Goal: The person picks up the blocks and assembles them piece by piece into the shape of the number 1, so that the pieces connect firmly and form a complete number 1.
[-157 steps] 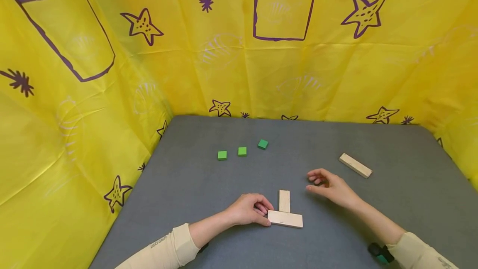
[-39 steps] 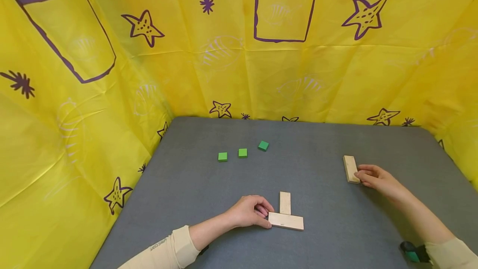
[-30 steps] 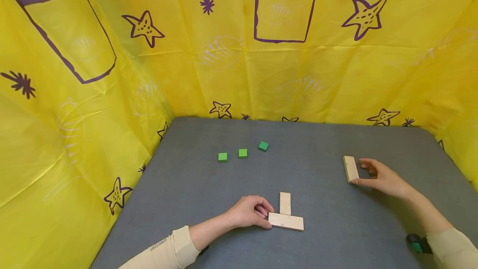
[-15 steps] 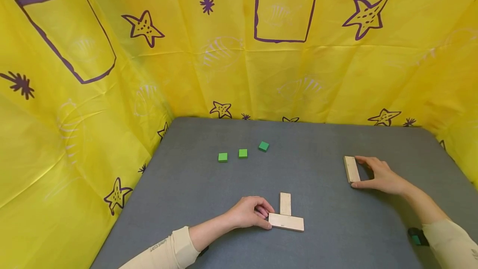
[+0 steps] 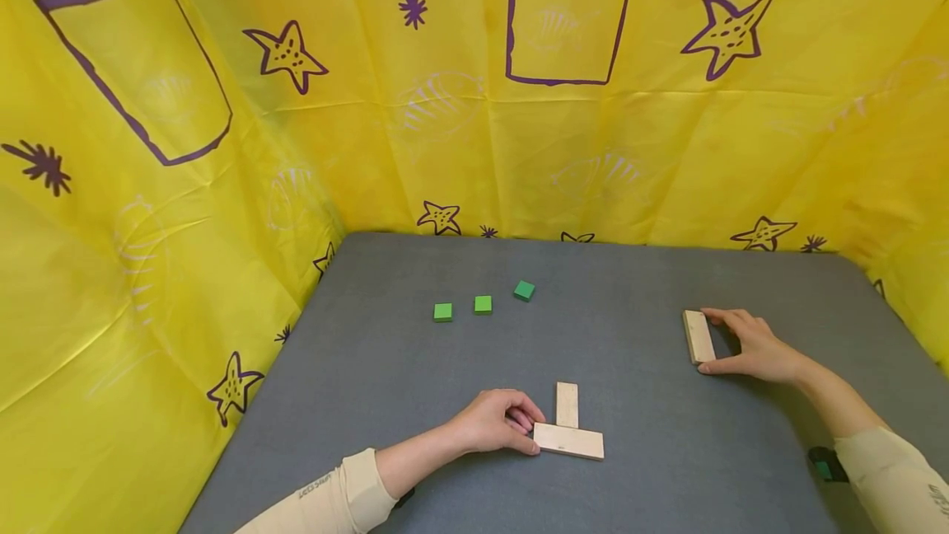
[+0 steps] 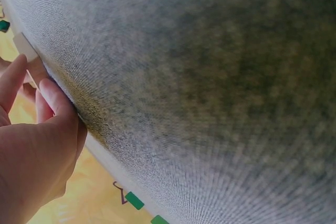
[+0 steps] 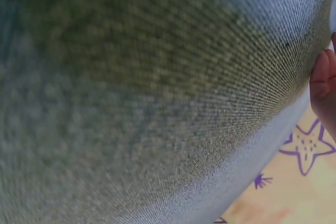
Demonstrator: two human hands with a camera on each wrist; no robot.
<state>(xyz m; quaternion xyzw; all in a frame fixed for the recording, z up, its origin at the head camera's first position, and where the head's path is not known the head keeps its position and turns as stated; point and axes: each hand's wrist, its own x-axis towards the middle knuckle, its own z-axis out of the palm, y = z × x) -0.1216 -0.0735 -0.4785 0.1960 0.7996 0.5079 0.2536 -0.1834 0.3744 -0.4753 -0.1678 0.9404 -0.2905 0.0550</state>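
My left hand [image 5: 489,423] pinches the left end of a plain wooden block [image 5: 569,441] lying crosswise near the front of the table. A second wooden block [image 5: 567,405] meets its far edge at a right angle, so the two form an upside-down T. Over on the right, my right hand [image 5: 756,351] spans a third wooden block [image 5: 698,336], thumb at the near end and fingers at the far end. The left wrist view shows the left hand [image 6: 39,145] with its fingertips on a wooden block [image 6: 26,46]. Only part of the right hand [image 7: 324,82] appears in the right wrist view.
Three small green tiles lie toward the back: a light green one [image 5: 442,312], another light green one [image 5: 483,305] and a darker one [image 5: 524,291]. Yellow patterned cloth [image 5: 460,147] hangs behind and beside the grey table [image 5: 371,361].
My right hand has moved right to the third block, which has turned from slanted to nearly lengthwise. Its fingers have spread to both ends of that block. The left hand stays put.
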